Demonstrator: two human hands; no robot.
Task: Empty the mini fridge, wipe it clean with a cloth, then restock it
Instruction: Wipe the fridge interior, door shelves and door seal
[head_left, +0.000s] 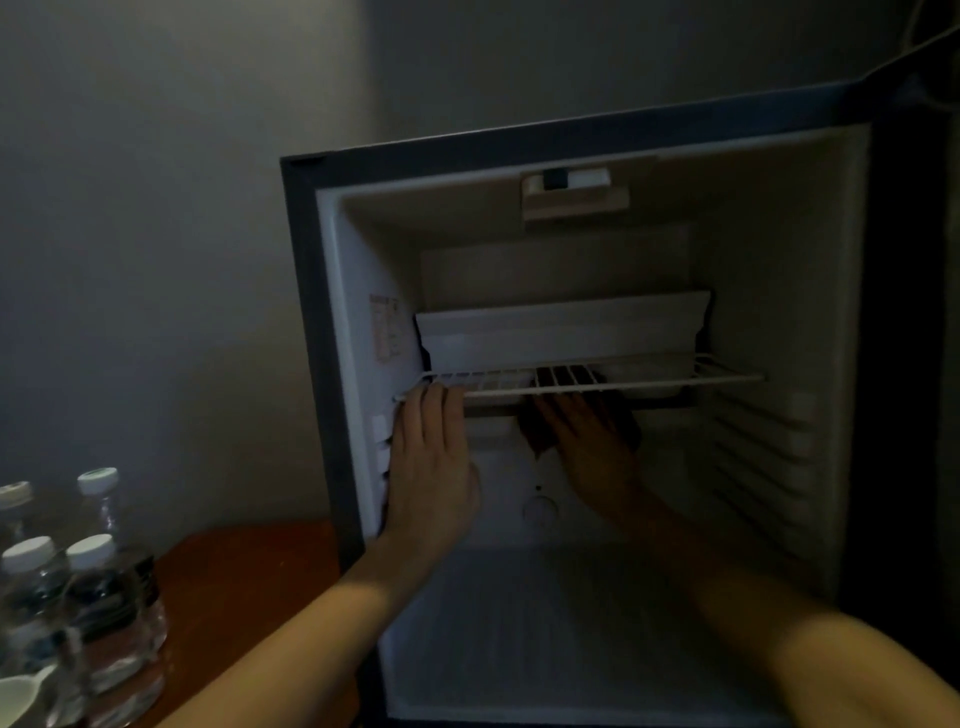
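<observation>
The mini fridge (332, 312) stands open in dim light, its white inside bare of food and drink. A white wire shelf (675, 382) crosses it halfway up. My left hand (431, 457) reaches up at the left wall, its fingertips hooked over the shelf's front left corner. My right hand (592, 452) is under the shelf near the middle. Its spread fingers press a dark cloth (628, 418) against the back of the fridge. Most of the cloth is hidden by the hand and the shelf wires.
Several capped water bottles (78, 597) stand on a reddish wooden table (234, 582) left of the fridge, with a white rounded object (21, 691) at the bottom left corner. A white tray (561, 327) sits above the shelf. The right wall has ribbed shelf slots (758, 467).
</observation>
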